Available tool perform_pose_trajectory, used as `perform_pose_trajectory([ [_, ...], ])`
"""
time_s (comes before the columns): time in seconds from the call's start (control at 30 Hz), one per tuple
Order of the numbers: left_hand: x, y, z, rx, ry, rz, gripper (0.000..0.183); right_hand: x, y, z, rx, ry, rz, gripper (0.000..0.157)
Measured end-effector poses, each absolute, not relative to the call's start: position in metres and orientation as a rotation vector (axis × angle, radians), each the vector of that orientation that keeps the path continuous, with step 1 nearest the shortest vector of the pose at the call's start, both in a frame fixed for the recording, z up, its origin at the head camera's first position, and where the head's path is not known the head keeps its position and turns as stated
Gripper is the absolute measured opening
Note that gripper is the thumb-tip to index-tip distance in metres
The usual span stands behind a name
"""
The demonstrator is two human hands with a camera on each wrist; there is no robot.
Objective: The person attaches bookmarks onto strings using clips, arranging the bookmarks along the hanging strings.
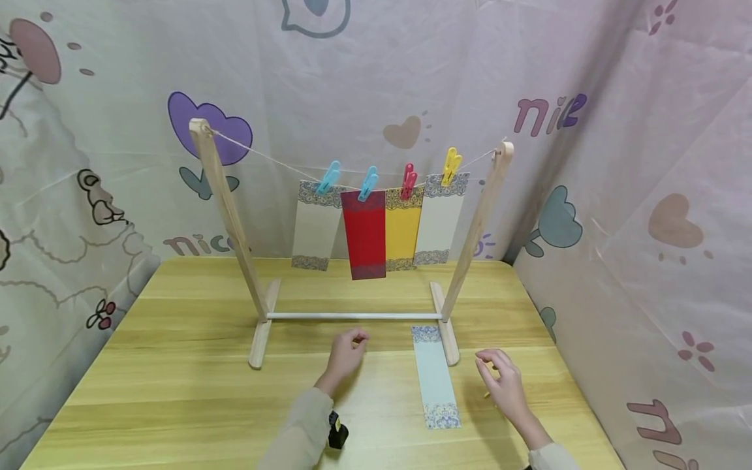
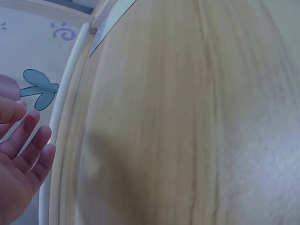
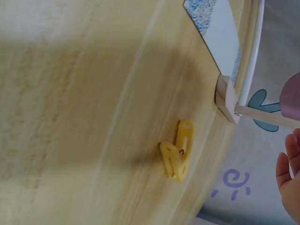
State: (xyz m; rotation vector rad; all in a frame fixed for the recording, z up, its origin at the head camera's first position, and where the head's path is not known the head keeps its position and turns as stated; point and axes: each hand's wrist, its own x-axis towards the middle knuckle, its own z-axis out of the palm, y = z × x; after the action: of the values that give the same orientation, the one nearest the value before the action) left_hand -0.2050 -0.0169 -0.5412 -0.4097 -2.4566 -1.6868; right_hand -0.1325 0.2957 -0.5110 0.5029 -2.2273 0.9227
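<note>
Over the table, my left hand (image 1: 346, 354) has loosely bent fingers (image 2: 29, 145) and holds nothing. My right hand (image 1: 504, 385) hovers right of a pale blue paper strip (image 1: 436, 378) with patterned ends, its fingers (image 3: 283, 169) relaxed and bare. A yellow clothespin (image 3: 183, 150) lies on the table below the right hand, mostly hidden by it in the head view. Behind, two white strips (image 1: 317, 228) (image 1: 440, 219), a red strip (image 1: 365, 235) and a yellow strip (image 1: 403, 228) hang from a string under blue (image 1: 368, 184), red (image 1: 408, 181) and yellow clothespins (image 1: 451, 166).
A wooden frame with a left post (image 1: 229, 212), a right post (image 1: 477, 228) and a white crossbar (image 1: 352, 316) stands on the table (image 1: 176, 391). The pale blue strip lies beside its right foot (image 1: 444, 326). A printed cloth (image 1: 352, 78) hangs behind.
</note>
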Motion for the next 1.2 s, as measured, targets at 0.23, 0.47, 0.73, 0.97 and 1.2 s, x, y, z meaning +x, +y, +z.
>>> perform_pose_trajectory([
  [0.23, -0.204, -0.009, -0.542, -0.465, -2.48, -1.642, 0.012, -0.129, 0.304, -0.519, 0.528, -2.257, 0.885, 0.023],
  [0.47, -0.204, 0.0, -0.541, -0.476, -2.574, -1.618, 0.021, -0.126, 0.307, -0.524, 0.445, -2.329, 0.873, 0.023],
  [0.73, -0.205, 0.011, -0.537, -0.52, -2.653, -1.541, 0.032, -0.121, 0.309, -0.526, 0.373, -2.423, 0.847, 0.024],
  [0.97, -0.21, 0.02, -0.541, -0.577, -2.676, -1.501, 0.038, -0.117, 0.312, -0.528, 0.354, -2.493, 0.8, 0.028],
  [1.2, -0.215, 0.028, -0.542, -0.649, -2.731, -1.381, 0.043, -0.114, 0.313, -0.53, 0.352, -2.529, 0.758, 0.033],
])
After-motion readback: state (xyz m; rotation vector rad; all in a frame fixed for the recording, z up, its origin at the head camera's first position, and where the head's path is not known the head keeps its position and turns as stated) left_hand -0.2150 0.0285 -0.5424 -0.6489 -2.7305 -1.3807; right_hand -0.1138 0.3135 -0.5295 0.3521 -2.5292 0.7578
